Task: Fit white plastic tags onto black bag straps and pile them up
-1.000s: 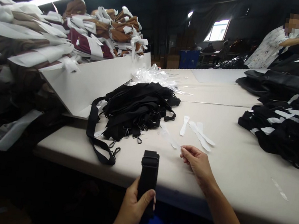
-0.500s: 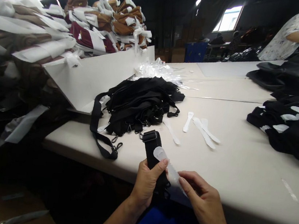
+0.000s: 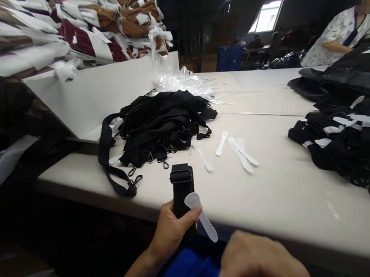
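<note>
My left hand [image 3: 171, 230] is closed around a folded black webbing strap [image 3: 181, 201] with a slide buckle at its upper end. Under the left thumb, a white plastic strip [image 3: 206, 223] with one rounded end and toothed edges lies slantwise across the strap, its lower end sticking out to the right. My right hand [image 3: 265, 276], curled and blurred, is close to the camera at the lower right, apart from the strap. Its fingertips are hidden. A pile of black straps [image 3: 163, 122] with metal hooks lies on the table beyond my left hand.
Several loose white strips [image 3: 240, 155] lie on the pale table [image 3: 266, 194]. Clear plastic bags [image 3: 185, 84] are behind the strap pile, beside a white board [image 3: 91, 94]. Black goods with white strips [image 3: 342, 132] fill the right side. A person [image 3: 338, 36] stands at the far right.
My right hand has let go of the white strip's lower end and moved right, nearer the camera. My left hand still holds the strap and strip. The view has swung slightly right.
</note>
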Motion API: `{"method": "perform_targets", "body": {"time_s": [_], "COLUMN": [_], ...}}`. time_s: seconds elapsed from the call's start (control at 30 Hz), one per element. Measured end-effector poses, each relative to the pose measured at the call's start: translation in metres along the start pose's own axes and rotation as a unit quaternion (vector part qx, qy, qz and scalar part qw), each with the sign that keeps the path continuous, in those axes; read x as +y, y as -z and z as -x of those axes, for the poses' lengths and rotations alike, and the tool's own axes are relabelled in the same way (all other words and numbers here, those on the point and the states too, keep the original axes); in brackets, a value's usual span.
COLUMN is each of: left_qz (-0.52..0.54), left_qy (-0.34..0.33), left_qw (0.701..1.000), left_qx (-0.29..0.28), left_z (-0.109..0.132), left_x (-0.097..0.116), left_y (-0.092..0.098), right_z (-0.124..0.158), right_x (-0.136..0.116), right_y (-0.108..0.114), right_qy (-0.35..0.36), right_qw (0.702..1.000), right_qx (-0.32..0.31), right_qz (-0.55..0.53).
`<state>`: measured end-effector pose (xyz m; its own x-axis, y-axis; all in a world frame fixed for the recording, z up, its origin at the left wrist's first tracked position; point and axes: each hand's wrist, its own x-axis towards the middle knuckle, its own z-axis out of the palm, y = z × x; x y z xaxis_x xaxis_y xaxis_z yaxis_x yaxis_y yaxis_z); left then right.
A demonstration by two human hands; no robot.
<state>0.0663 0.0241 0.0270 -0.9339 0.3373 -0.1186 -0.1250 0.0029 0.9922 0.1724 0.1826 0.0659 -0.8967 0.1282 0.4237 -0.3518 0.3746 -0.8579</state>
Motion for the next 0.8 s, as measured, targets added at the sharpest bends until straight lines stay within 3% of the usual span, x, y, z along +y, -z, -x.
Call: {"method": "perform_targets", "body": {"time_s": [0.03,0.1,0.2,0.27,0.47,0.63,0.8], "left_qz": [-0.011,-0.030,-0.038,-0.037,-0.038,0.007,0.055], "left_qy": [0.002,0.005,-0.003,-0.003,0.018,0.046,0.050], "left_qw": [1.000,0.997,0.994,0.994,0.992,0.989,0.993], "left_qx": [-0.024,-0.065,-0.098,-0.104,-0.116,-0.143,-0.094], "left_z": [0.002,0.007,0.011,0.011,0.006,0.006,0.009], "left_x": [0.002,0.006,0.009,0.009,0.006,-0.001,-0.002], "left_y": [0.002,0.005,0.008,0.008,0.010,0.009,0.005], "right_z": [-0.009,-0.025,-0.034,-0.032,-0.025,-0.023,-0.018], "right_x": [0.007,0.020,0.030,0.032,0.040,0.047,0.051], "right_y": [-0.005,-0.013,-0.018,-0.020,-0.024,-0.026,-0.029], "right_qy": [-0.029,-0.067,-0.085,-0.085,-0.091,-0.100,-0.146], "right_qw": [0.999,0.996,0.995,0.994,0.992,0.990,0.979], "right_qx": [0.039,0.054,-0.016,-0.056,-0.062,-0.024,0.009], "right_qz": [-0.011,-0.019,-0.044,-0.051,-0.068,-0.098,-0.142]}}
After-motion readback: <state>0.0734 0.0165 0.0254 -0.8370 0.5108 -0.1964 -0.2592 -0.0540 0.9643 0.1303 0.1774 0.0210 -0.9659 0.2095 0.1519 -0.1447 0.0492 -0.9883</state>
